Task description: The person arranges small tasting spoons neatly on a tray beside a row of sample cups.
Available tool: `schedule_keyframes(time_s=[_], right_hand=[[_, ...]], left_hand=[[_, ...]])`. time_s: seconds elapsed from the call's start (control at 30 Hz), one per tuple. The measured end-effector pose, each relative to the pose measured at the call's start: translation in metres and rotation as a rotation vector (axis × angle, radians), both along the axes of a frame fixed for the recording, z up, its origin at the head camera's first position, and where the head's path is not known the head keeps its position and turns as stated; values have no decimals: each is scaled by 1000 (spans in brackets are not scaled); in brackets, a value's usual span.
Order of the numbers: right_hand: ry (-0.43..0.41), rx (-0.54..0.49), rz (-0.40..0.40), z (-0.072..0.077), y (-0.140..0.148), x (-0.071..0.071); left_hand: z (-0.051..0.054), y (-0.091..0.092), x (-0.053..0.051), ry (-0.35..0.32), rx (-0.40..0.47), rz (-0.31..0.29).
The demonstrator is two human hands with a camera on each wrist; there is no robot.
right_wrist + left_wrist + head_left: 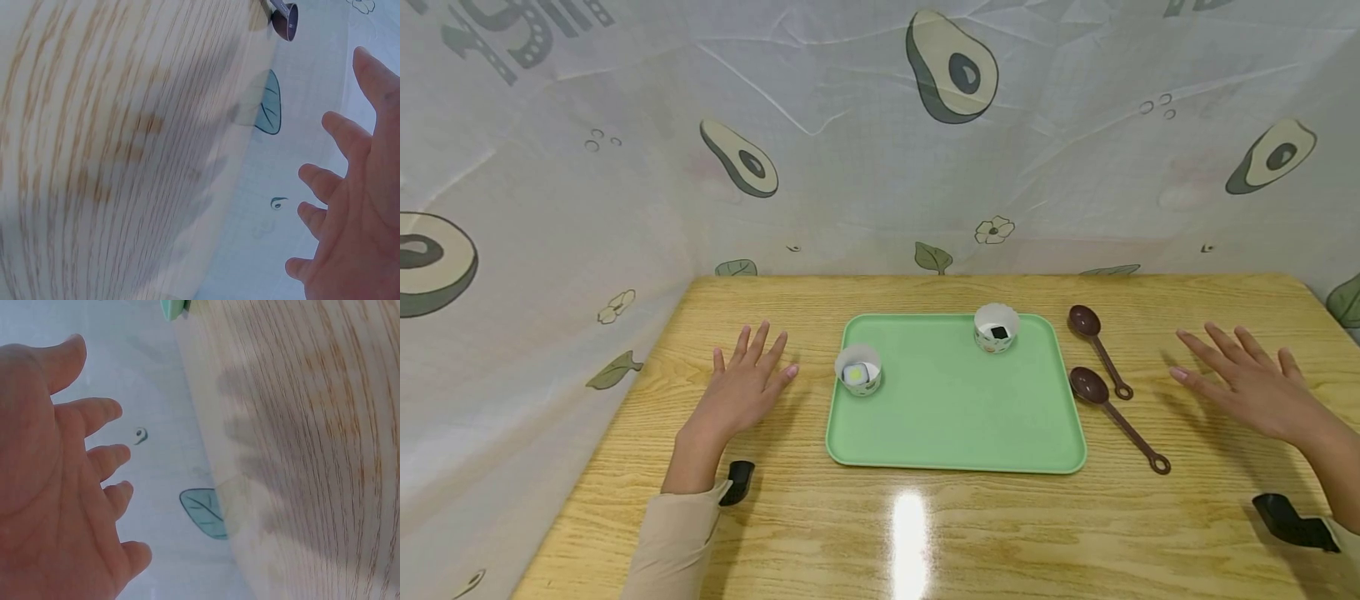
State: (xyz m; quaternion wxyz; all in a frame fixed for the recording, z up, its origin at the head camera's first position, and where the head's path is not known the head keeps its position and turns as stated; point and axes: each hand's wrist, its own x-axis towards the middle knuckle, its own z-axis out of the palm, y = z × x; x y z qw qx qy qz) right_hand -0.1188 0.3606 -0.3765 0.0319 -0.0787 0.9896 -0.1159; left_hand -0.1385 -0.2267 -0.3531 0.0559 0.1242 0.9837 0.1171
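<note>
My left hand (741, 392) hovers over the table left of a green tray (955, 417), fingers spread and holding nothing. To the right of the tray my right hand (1255, 387) is likewise spread and bare, nearest to two brown measuring spoons. The upper spoon (1085, 322) lies by the tray's right side, and the lower spoon (1090, 386) has its bowl at the tray's edge. On the tray's left side stands a paper cup (862, 386) with a whitish, yellow-marked piece inside. Another paper cup (992, 340) at the back right holds a small black piece.
The wooden table (1000, 533) runs up to a white cloth (850, 208) printed with avocados and leaves, which hangs behind and on the left. Black wrist mounts (739, 482) sit at both wrists, close above the tabletop.
</note>
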Motion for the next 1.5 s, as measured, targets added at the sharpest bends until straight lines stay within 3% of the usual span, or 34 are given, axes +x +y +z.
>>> schedule_keyframes(time_s=[0.13, 0.5, 0.93, 1.3, 1.5], right_hand=[[-2, -4, 3, 1, 0, 0], [36, -2, 16, 2, -2, -2], [105, -40, 25, 4, -3, -3], [60, -53, -3, 6, -6, -5], [58, -48, -1, 7, -6, -5]], left_hand=[[1, 0, 0, -9, 18, -6], [-5, 2, -1, -45, 190, -54], [-9, 11, 2, -198, 427, 31], [-17, 22, 1, -325, 669, 119], [-23, 28, -1, -381, 782, 197]])
